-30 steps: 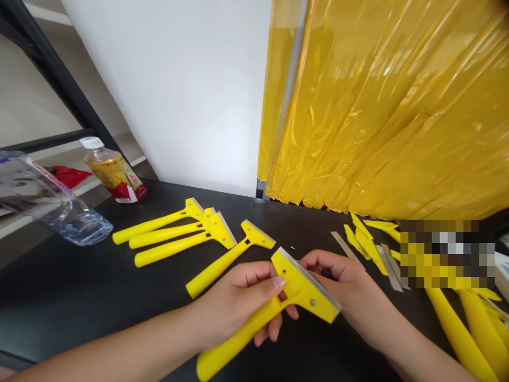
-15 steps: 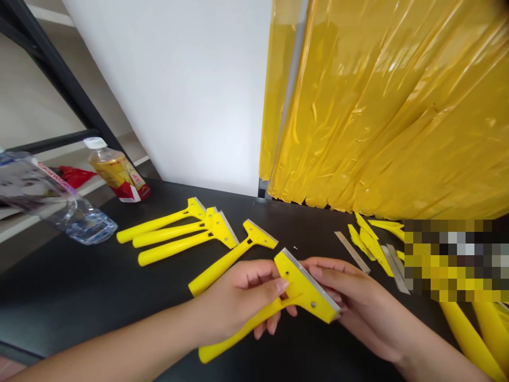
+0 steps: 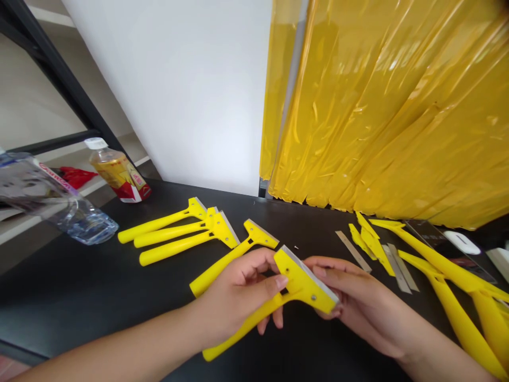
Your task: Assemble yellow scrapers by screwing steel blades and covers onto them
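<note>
My left hand (image 3: 242,292) pinches a yellow scraper (image 3: 302,284) at its neck, thumb on top, with the handle pointing down to the left. A metal blade lies along the scraper's upper right edge, and two screw spots show on the head. My right hand (image 3: 353,297) is closed at the blade side of the same scraper, its fingers partly hidden behind the head. Just beyond my left hand, another yellow scraper (image 3: 222,262) lies on the black table (image 3: 99,302). Several more scrapers (image 3: 175,233) lie side by side to the left. A tiny screw (image 3: 296,247) rests behind the held scraper.
At the left stand a drink bottle (image 3: 119,172) and a lying clear bottle (image 3: 83,220). On the right are loose blades (image 3: 397,268), yellow plates (image 3: 371,241), yellow handles (image 3: 457,318) and a white oval object (image 3: 461,242). Yellow film (image 3: 377,116) hangs behind.
The held scraper has shifted and turned slightly in my hands. My right fingers have moved a little along the blade side. The blurred patch at the right is gone, showing handles and a white object.
</note>
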### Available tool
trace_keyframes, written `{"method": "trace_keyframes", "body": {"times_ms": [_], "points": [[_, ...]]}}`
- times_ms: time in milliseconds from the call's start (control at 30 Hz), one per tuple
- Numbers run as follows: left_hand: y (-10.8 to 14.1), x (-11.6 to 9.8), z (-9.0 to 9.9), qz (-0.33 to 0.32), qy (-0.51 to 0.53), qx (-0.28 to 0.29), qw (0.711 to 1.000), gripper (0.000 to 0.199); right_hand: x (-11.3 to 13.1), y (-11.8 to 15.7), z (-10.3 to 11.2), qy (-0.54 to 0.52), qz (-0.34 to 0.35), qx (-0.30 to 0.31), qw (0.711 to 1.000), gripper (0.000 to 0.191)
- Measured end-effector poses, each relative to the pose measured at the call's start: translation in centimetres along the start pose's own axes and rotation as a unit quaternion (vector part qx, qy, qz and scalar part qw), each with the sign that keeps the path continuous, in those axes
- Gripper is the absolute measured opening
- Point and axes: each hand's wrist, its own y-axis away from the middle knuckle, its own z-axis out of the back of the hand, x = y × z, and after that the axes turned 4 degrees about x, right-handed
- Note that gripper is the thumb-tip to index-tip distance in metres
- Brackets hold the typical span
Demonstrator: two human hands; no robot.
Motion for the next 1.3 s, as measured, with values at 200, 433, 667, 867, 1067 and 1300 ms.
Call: {"method": "trace_keyframes", "body": {"times_ms": [200, 433, 667, 867, 1067, 1300], "points": [[-0.1, -1.0, 0.9, -0.04, 0.039, -0.044, 0.997, 0.018, 1.8, -0.3, 1.8, 0.311, 0.236, -0.217, 0.895, 0.031], [-0.2, -0.9, 1.0, -0.029, 0.029, -0.083, 0.996, 0.023, 2.5, 0.2, 3.4, 0.645, 0.28, -0.328, 0.63, 0.027], [-0.6, -0.9, 1.2, -0.034, 0.043, -0.116, 0.992, 0.023, 2.3, -0.1, 3.5, 0.634, 0.331, -0.309, 0.626, 0.029], [-0.7, -0.9, 1.1, -0.03, 0.042, -0.121, 0.991, 0.021, 2.3, -0.7, 4.2, 0.681, 0.226, -0.328, 0.614, 0.03], [-0.7, -0.9, 1.1, -0.027, 0.031, -0.121, 0.992, 0.021, 2.3, -0.5, 4.0, 0.664, 0.222, -0.348, 0.624, 0.025], [-0.9, -0.7, 0.9, -0.034, 0.024, -0.129, 0.991, 0.02, 1.1, -1.5, 3.7, 0.614, 0.296, -0.26, 0.684, 0.014]]}}
